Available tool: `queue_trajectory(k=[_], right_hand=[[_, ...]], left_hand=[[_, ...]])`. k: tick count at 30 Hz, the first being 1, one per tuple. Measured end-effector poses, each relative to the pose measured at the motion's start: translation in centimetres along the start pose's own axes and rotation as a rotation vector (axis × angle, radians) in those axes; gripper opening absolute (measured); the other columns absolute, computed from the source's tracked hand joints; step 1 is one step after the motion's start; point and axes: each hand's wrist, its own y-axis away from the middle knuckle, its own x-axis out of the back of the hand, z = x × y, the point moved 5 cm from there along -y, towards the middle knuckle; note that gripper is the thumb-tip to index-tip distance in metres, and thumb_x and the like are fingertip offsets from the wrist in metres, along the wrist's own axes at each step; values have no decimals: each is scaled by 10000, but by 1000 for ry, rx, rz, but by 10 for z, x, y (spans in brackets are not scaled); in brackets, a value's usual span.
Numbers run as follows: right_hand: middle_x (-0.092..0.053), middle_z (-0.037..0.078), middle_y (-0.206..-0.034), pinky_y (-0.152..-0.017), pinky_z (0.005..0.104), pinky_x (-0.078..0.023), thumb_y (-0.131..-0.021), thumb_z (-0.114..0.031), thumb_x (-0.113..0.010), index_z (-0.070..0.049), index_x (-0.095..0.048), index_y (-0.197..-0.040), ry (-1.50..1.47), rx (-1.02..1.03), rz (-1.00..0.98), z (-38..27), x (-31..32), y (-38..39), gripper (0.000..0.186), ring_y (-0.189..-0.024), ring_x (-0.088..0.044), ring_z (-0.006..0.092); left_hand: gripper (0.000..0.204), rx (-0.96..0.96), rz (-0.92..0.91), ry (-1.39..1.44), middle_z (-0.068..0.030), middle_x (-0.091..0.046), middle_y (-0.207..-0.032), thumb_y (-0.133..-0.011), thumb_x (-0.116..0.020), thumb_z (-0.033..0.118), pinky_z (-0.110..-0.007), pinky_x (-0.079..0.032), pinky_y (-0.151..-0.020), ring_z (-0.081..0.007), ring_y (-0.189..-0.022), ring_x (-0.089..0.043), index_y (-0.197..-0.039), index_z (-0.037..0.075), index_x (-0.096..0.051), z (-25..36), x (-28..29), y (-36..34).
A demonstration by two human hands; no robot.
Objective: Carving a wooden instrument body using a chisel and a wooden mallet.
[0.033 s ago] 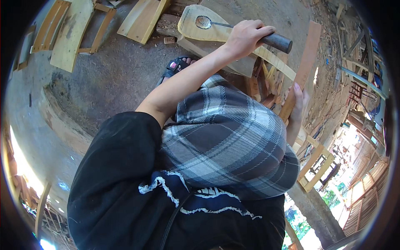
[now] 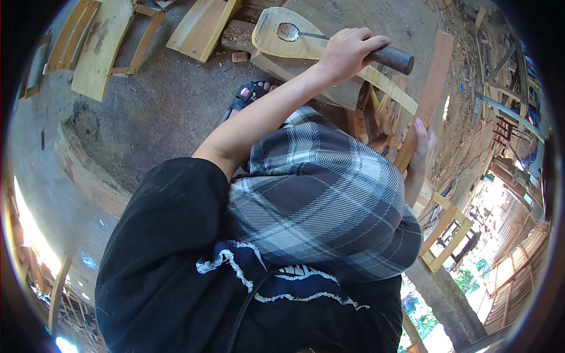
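Note:
My left hand (image 2: 343, 54) is closed round the dark, round handle of a chisel (image 2: 393, 59). Its thin metal shaft reaches left to a hollow cut in a pale wooden lute-shaped piece (image 2: 266, 42). That piece has a rounded body and a long neck marked with cross lines, which runs under my left hand toward the right. In my right hand (image 2: 421, 143), fingers wrapped round it, is a long flat bar of brown wood (image 2: 436, 76), slanting upward past the chisel's handle. The tip of the chisel lies at the hollow; its exact contact is too small to tell.
A thick wooden block (image 2: 338, 91) lies under the lute-shaped piece. My sandalled foot (image 2: 250, 93) stands beside it. Wooden frames and boards (image 2: 97, 50) lie at the far left. Another wooden frame (image 2: 450, 235) stands at the right, among scrap wood and shavings.

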Motion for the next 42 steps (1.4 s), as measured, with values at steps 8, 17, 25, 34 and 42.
queue_trajectory(k=[8, 17, 25, 34, 42], right_hand=[[-565, 53, -768, -489, 224, -415, -868, -357, -642, 42, -584, -1030, 49, 46, -17, 8, 1, -7, 434, -590, -522, 92], [-560, 46, -762, -492, 226, -415, -872, -361, -637, 39, -580, -1023, 34, 19, -76, -2, -6, -4, 432, -585, -519, 91], [-548, 78, -704, -475, 290, -456, -871, -312, -614, 15, -537, -972, -324, 258, -129, -38, -11, 5, 351, -612, -541, 161], [-567, 59, -722, -539, 275, -430, -832, -258, -660, -6, -542, -849, -203, 215, -159, -58, -25, 4, 279, -694, -533, 108], [-603, 74, -814, -638, 284, -454, -840, -307, -660, 50, -586, -1023, 35, 197, -99, -47, -36, 8, 408, -738, -547, 118]], left_hand=[[393, 133, 246, 111, -98, -606, -818, -667, -769, 143, -408, -496, -687, -319, -784, -614, -1030, 140, -618, -10, 34, -18], [406, 311, 186, 320, -191, -617, -928, -706, -715, -25, -392, -486, -741, -372, -891, -623, -1072, 41, -551, -10, 63, -28], [344, 332, 200, 308, -209, -612, -909, -755, -713, 39, -399, -485, -728, -367, -874, -627, -1051, 49, -538, -18, 61, -32], [294, 281, 246, 229, -131, -624, -772, -688, -758, 158, -396, -491, -647, -335, -745, -625, -925, 83, -602, -25, 52, -23], [322, 255, 198, 187, -121, -639, -790, -692, -775, 160, -381, -494, -644, -323, -744, -636, -961, 90, -613, -28, 44, -20]])
